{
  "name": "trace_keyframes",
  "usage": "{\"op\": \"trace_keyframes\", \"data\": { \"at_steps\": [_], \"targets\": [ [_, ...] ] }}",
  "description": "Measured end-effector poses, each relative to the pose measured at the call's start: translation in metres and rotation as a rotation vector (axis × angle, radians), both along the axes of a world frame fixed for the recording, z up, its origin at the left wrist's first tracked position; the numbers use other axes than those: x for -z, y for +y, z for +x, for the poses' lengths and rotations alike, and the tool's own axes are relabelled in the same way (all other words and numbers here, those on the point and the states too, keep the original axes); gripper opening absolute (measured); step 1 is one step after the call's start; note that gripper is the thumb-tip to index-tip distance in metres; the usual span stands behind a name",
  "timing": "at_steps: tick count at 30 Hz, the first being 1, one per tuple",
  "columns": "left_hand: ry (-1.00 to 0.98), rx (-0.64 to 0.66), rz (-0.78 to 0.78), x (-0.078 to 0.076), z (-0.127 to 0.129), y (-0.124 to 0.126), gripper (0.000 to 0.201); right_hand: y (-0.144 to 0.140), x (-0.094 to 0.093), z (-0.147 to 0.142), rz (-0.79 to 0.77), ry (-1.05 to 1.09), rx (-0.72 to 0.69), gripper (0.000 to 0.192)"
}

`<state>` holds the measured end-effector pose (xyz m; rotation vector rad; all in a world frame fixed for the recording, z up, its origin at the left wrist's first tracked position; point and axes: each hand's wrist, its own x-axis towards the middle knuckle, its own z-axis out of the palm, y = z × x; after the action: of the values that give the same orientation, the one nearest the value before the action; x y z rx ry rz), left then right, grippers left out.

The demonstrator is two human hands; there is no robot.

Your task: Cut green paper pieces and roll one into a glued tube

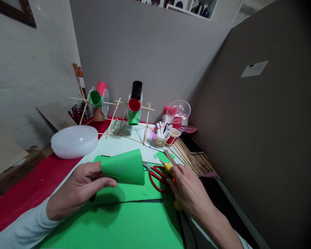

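My left hand (84,188) is closed on a green paper-covered cup (124,167), thumb below and fingers partly hidden behind it. The cup lies sideways in the air, its wide end to the right. My right hand (185,183) is wrapped round a yellow glue gun (168,167) whose pointed nozzle faces away and left. Most of its body is hidden by the hand. Scissors with red handles (159,178) lie between the two hands, close to my right fingers. Beneath both hands are green paper sheets (124,221).
Stick frames (145,138) holding coloured cups stand at the back. A clear plastic bowl (74,141) sits on the left. Beyond my right hand are a cup of markers (161,141), a red-and-white paper cup (174,135), wooden sticks (194,157) and a phone (193,144). A grey wall (261,138) bounds the right.
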<state>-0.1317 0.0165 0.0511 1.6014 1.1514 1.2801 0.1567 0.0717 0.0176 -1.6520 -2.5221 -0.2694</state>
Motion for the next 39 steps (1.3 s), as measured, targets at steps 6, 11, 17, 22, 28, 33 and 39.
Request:
{"op": "trace_keyframes", "data": {
  "at_steps": [6,11,17,22,28,33,39],
  "targets": [
    [-0.069,-0.060,-0.031,-0.005,0.000,0.002,0.020,-0.003,-0.009,0.018,-0.025,-0.030,0.171,0.017],
    [-0.105,-0.056,-0.035,-0.005,-0.002,0.003,0.028,-0.017,0.003,0.020,-0.066,-0.025,0.250,0.025],
    [-0.080,-0.021,-0.013,-0.009,-0.003,0.003,0.021,-0.031,0.016,0.011,-0.100,0.158,0.196,0.042],
    [-0.042,-0.026,-0.003,-0.011,-0.004,0.001,0.011,-0.030,0.029,0.023,-0.156,0.479,0.205,0.042],
    [-0.098,0.080,-0.077,-0.015,-0.003,0.002,0.007,-0.036,0.005,0.041,-0.178,1.227,0.298,0.055],
    [-0.195,0.205,-0.155,-0.009,-0.004,0.007,0.009,-0.037,-0.027,0.033,-0.473,1.572,0.349,0.043],
    [-0.246,0.252,-0.273,0.000,-0.003,0.010,0.008,-0.017,-0.039,0.027,-0.423,1.382,0.156,0.041]
  ]
}}
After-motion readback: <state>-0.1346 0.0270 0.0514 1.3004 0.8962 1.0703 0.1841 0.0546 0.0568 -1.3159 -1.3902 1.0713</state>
